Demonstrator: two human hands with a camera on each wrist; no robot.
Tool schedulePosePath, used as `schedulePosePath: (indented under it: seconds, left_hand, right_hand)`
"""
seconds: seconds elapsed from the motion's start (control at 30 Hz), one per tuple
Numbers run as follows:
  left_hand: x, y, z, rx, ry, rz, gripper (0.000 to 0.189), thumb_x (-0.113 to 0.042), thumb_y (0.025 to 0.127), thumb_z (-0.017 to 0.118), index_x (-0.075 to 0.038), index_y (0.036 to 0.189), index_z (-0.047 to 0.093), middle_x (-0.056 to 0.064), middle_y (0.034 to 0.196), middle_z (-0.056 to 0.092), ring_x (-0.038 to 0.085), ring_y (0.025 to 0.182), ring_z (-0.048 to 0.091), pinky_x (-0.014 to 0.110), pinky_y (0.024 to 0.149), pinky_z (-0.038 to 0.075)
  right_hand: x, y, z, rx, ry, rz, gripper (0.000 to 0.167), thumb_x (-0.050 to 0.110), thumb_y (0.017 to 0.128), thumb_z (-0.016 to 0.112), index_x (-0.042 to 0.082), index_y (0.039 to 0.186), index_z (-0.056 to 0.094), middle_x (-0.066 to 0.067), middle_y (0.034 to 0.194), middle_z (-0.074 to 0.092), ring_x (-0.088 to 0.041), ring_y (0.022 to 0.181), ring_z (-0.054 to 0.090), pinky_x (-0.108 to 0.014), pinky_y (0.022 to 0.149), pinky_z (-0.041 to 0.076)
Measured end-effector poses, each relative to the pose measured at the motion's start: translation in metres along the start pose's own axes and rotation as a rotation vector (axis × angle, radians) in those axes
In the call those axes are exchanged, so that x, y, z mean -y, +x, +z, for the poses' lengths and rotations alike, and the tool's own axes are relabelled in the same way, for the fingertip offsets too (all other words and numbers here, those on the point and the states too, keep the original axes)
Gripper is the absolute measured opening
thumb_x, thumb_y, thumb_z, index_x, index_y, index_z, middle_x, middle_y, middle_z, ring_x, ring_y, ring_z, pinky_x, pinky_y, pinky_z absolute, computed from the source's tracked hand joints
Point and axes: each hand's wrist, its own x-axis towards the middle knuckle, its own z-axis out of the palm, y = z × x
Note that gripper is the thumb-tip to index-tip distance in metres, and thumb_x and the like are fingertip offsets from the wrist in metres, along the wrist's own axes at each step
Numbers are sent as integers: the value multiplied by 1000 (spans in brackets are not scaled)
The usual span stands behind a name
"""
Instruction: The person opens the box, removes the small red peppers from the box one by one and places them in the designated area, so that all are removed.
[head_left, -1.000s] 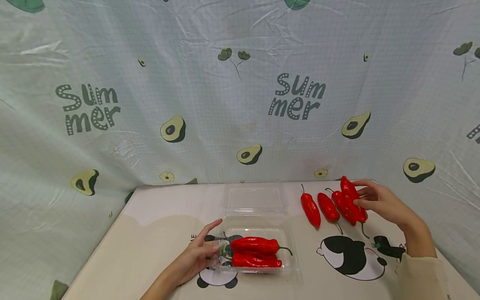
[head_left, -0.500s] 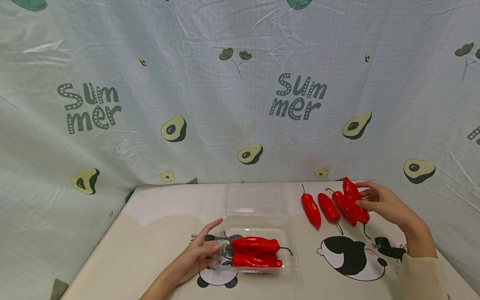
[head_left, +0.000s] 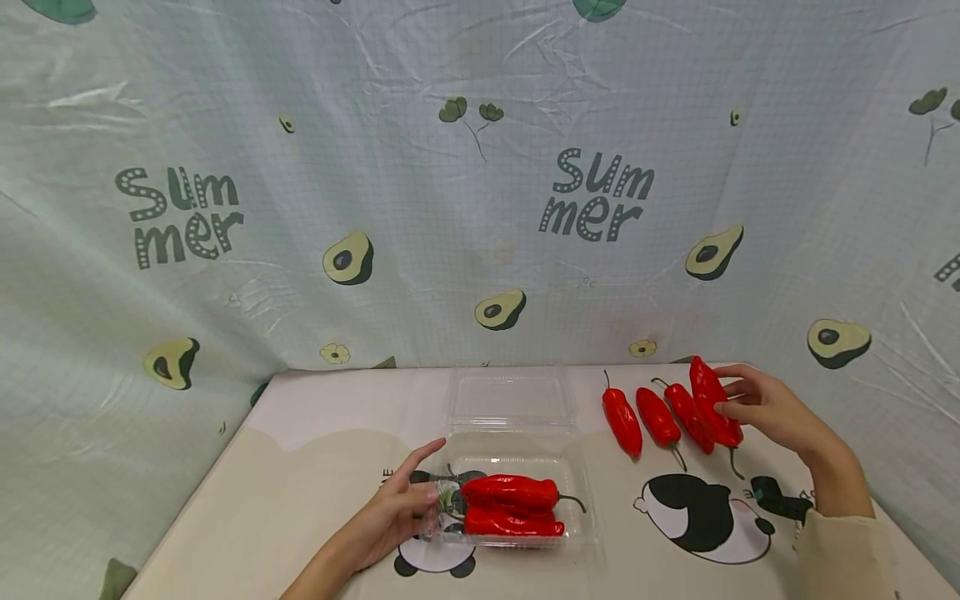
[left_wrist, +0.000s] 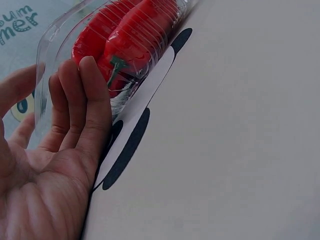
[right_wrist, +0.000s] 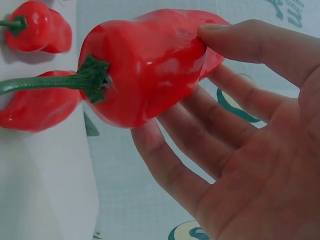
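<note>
My right hand (head_left: 768, 408) pinches a glossy red pepper (head_left: 711, 400) at the table's back right, its green stem pointing down toward me. In the right wrist view, the thumb lies on one side of this pepper (right_wrist: 150, 60) and the fingers on the other. At centre front, my left hand (head_left: 393, 504) holds the left end of a clear plastic clamshell box (head_left: 573, 467). Several fingers press on that end in the left wrist view. Inside lie red peppers (head_left: 510, 493) stacked lengthwise along the near side; some are partly hidden.
Left of the held pepper, three more red peppers lie in a slanted row: a left one (head_left: 622, 423), a middle one (head_left: 657, 417) and a right one (head_left: 688, 415). The box's clear lid (head_left: 510, 398) lies open behind it. A printed cloth wall (head_left: 420, 208) rises at the back.
My right hand has shifted slightly right with the pepper, widening the view of the pepper beside it. The left hand and box have stayed put.
</note>
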Motion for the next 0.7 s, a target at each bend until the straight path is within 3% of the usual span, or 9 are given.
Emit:
schedulePosePath:
  seconds: [0.7]
  left_hand:
    - [-1, 0, 0, 1, 9, -3, 74, -7, 106, 48, -35, 164, 12, -4, 88, 57, 11, 81, 58, 26, 78, 50]
  right_hand:
    - [-5, -1, -3, -23, -4, 26, 65, 14, 98, 66, -9, 150, 34, -39, 135, 54, -48, 116, 60, -47, 81, 63]
